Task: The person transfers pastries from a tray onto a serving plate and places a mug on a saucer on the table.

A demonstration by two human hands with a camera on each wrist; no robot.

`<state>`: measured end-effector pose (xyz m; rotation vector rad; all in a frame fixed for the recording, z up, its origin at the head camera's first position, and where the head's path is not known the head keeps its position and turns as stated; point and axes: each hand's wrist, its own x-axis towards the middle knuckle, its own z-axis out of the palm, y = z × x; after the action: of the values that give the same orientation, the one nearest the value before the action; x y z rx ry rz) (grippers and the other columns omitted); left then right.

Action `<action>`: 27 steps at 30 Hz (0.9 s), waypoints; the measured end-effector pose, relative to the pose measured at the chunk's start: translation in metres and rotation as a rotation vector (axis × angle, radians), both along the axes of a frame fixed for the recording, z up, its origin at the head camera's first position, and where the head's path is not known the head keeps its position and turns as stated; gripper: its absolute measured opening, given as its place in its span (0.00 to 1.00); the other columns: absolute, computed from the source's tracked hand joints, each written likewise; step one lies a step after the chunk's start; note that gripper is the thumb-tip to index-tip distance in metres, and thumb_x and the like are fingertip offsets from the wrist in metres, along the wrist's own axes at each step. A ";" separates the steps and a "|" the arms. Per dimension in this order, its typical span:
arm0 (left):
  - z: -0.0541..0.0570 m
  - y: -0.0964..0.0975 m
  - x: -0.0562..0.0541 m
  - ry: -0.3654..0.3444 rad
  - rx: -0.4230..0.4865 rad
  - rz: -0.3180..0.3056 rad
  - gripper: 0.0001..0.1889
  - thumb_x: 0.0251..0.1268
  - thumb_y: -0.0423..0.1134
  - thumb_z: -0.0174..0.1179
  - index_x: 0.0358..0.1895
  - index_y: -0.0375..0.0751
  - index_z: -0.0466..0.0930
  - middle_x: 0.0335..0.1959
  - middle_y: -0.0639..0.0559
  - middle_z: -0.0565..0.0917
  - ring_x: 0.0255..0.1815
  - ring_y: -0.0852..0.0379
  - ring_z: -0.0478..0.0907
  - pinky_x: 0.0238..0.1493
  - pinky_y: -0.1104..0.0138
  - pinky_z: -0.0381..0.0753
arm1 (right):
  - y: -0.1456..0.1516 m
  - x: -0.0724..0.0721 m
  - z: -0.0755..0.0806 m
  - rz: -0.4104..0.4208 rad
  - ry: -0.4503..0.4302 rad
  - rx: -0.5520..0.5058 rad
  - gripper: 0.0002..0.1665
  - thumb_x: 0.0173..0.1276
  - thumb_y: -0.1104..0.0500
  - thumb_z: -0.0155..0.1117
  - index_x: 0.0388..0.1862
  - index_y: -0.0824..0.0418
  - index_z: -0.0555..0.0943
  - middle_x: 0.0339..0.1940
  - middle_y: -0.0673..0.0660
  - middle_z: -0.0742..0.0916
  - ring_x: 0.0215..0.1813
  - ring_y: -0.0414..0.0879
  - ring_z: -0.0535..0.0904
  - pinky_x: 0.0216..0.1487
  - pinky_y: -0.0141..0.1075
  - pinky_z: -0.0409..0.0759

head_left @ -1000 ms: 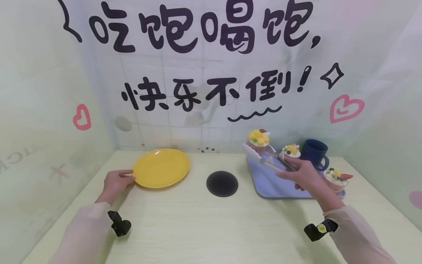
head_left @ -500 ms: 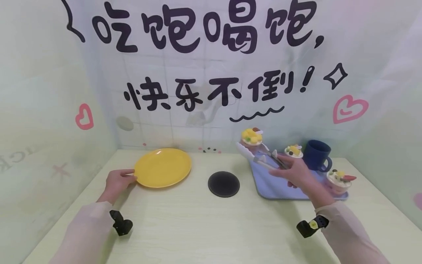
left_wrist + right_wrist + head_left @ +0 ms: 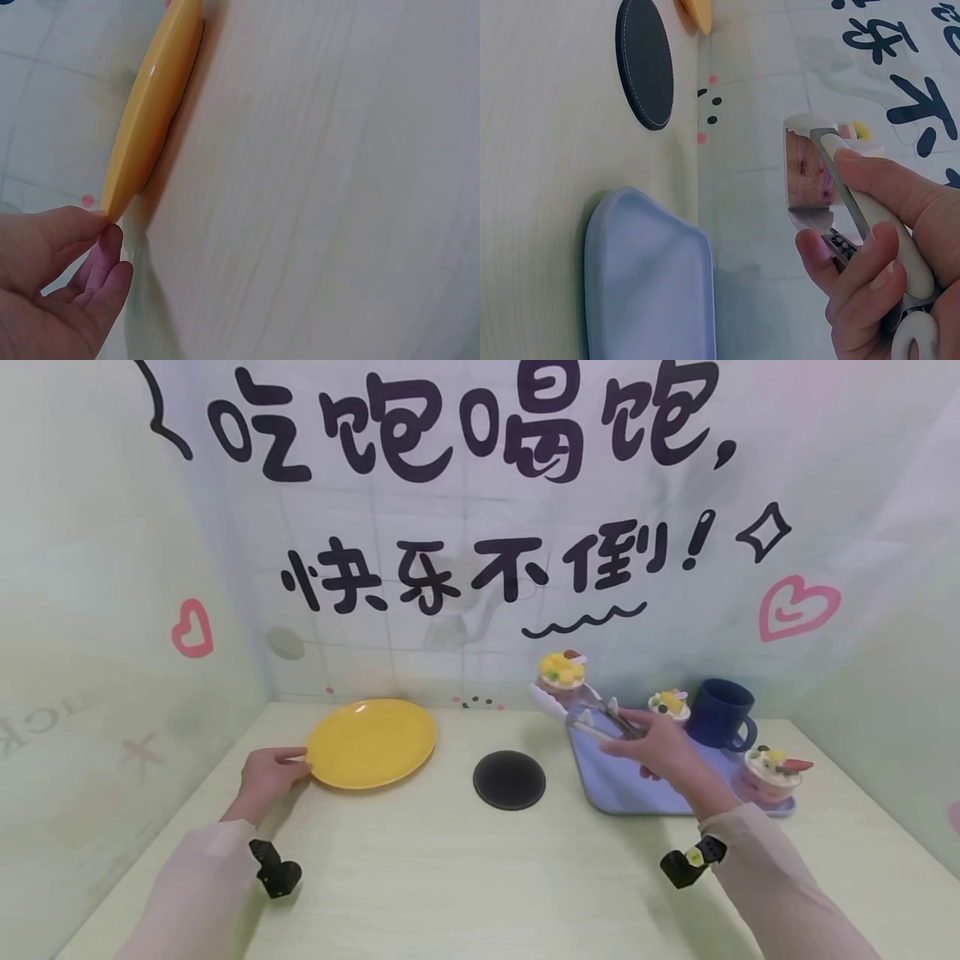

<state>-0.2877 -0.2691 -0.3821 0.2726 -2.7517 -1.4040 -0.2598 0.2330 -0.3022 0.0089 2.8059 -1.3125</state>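
Observation:
At the left of the head view my left hand (image 3: 270, 778) pinches the near rim of a yellow plate (image 3: 371, 743) between thumb and fingers. The left wrist view has this plate (image 3: 154, 97) edge-on, close to the table. My right hand (image 3: 666, 750) holds a pair of tongs (image 3: 550, 702) with white tips. Between the tips a small dessert cup (image 3: 562, 670), topped with yellow fruit, hangs in the air near the tray's far left corner. In the right wrist view, pink and tan layers show through the dessert cup (image 3: 808, 171), and fingers wrap the tongs (image 3: 889, 232).
A blue tray (image 3: 637, 795) stands at the right, bearing a dark blue mug (image 3: 716, 714) and two more dessert cups, one at the back (image 3: 670, 703) and one at the right (image 3: 768, 775). A round black coaster (image 3: 509, 780) lies between plate and tray.
My right hand has moved left with the tongs, carrying the dessert cup from above the tray's corner to just beyond its left edge. My left hand and the plate have stayed put.

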 end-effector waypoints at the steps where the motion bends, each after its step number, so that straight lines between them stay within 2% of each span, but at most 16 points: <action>1: 0.000 0.000 0.000 0.000 -0.001 0.001 0.25 0.61 0.35 0.54 0.59 0.22 0.66 0.57 0.27 0.69 0.58 0.34 0.65 0.52 0.51 0.72 | -0.001 -0.001 -0.001 -0.003 -0.004 -0.002 0.49 0.53 0.50 0.71 0.69 0.63 0.60 0.33 0.57 0.84 0.13 0.42 0.67 0.15 0.32 0.68; 12: -0.001 -0.001 -0.001 0.021 -0.013 0.013 0.25 0.60 0.35 0.56 0.58 0.22 0.67 0.51 0.29 0.75 0.52 0.38 0.73 0.48 0.56 0.76 | -0.018 -0.012 -0.005 -0.011 0.008 -0.005 0.48 0.51 0.51 0.72 0.68 0.61 0.62 0.28 0.60 0.83 0.11 0.42 0.67 0.13 0.31 0.67; 19: 0.000 -0.002 0.000 0.006 -0.006 0.014 0.25 0.61 0.35 0.55 0.58 0.22 0.66 0.54 0.28 0.72 0.56 0.35 0.68 0.53 0.52 0.72 | -0.028 -0.014 -0.009 0.026 0.018 -0.020 0.45 0.52 0.54 0.71 0.68 0.61 0.63 0.30 0.57 0.84 0.11 0.41 0.66 0.13 0.30 0.66; 27: -0.002 -0.001 0.000 0.006 -0.002 0.020 0.25 0.61 0.36 0.55 0.58 0.22 0.67 0.54 0.28 0.72 0.56 0.35 0.68 0.51 0.53 0.73 | -0.039 -0.016 -0.014 0.039 0.018 -0.047 0.44 0.52 0.55 0.72 0.67 0.59 0.65 0.28 0.56 0.84 0.11 0.41 0.65 0.13 0.29 0.65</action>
<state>-0.2876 -0.2706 -0.3836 0.2941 -2.7373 -1.3955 -0.2760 0.1944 -0.3161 -0.0588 2.7742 -1.3758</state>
